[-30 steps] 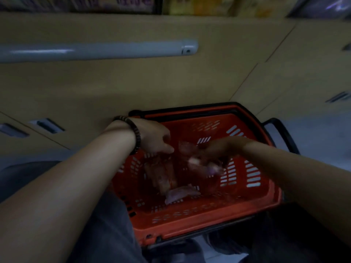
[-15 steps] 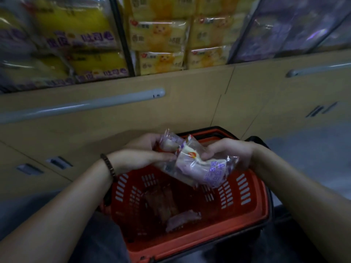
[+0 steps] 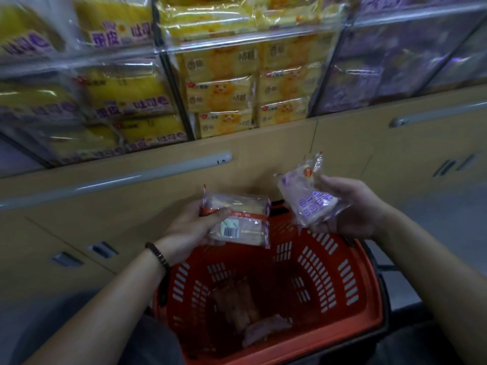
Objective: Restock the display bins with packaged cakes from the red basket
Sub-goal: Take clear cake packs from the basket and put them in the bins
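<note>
Left hand [image 3: 189, 229]: thumb over the top and fingers under a clear-wrapped cake pack [image 3: 238, 219], barcode label facing you. Across the gap to its right, apart from it, is a purple-printed cake pack [image 3: 308, 204], which your right hand [image 3: 354, 206] grips from the side with curled fingers.

Below both hands: red basket [image 3: 369, 312]. At least two more packs [image 3: 237, 305] lie on its floor; their detail is too dark to read.

Above the hands: display bins, with yellow stock [image 3: 221, 93] above the left hand and a purple bin [image 3: 382, 69] above the right.

Step, as judged: carrying from basket to bins, one pack per hand. Next: match each wrapper to its bin, lift, and set it in flat. The purple pack likely goes up and right. I cannot tell the left pack's bin.
</note>
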The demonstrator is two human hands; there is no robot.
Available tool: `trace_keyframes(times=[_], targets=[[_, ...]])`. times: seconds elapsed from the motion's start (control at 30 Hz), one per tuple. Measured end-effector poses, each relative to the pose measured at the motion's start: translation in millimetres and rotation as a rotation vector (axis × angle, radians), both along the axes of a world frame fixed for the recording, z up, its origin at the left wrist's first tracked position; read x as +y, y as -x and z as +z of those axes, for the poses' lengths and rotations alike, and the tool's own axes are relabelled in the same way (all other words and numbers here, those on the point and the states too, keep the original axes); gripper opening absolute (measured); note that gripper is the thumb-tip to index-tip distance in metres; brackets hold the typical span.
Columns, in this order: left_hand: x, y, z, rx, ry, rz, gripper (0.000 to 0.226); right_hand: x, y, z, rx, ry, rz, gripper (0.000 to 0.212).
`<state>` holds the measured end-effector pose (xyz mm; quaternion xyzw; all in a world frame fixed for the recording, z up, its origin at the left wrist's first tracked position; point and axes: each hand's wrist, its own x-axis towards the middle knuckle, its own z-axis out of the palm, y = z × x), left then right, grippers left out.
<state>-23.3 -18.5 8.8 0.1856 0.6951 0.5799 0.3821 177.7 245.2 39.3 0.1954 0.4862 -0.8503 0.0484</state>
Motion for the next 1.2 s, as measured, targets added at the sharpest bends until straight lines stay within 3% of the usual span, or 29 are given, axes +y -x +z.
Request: trace_keyframes(times=[0.1,0.2,0.27,0.3,0.37,0.5,0.63,0.77,0.9,1.0,1.07,1.2], targets=[[-2,-1,-1,0.038,-0.037,-0.053,0.036,-3,-1,-3,0.013,-0.027,0.094,0.072],[-2,-3,-6,0.18,-0.074,-0.053,0.031,-5,0,-6,-0.011,-0.067,0.1,0.074],[-2,-3,-10,0.252,-0.049,-0.037,0.025,-4,2,-6,-0.005,-0.031,0.067,0.063],[-1,-5,-7,0.264,-0.027,-0.04,0.039,-4,2,-4,0.003,-0.002,0.043,0.056],[-3,-6,-4,0.166,-0.004,-0.048,0.048,-3,3,-2,0.025,0.027,-0.004,0.045],[-7,0,-2,-0.084,-0.097,-0.035,0.022,-5,5,1,0.001,-0.032,-0.116,0.032],[-11,-1,0,0.123,-0.146,-0.257,0.054,-6,6,0,0.012,-0.046,-0.089,0.044],[-10,-4,0,-0.074,-0.303,-0.256,0.043,-7,6,-1,0.024,-0.091,-0.111,0.039],[-7,-9,1,0.129,-0.194,-0.182,0.034,-8,6,-3,-0.019,-0.111,-0.221,0.042],[-8,-6,-2,0.153,-0.196,-0.177,0.069,-6,4,-6,-0.02,-0.168,-0.194,0.048],[-6,-4,-4,0.123,-0.186,-0.117,0.077,-5,3,-8,-0.018,-0.26,-0.159,0.053],[-1,-8,0,0.041,-0.15,0.013,0.046,-11,3,-5,0.041,-0.339,-0.118,0.045]])
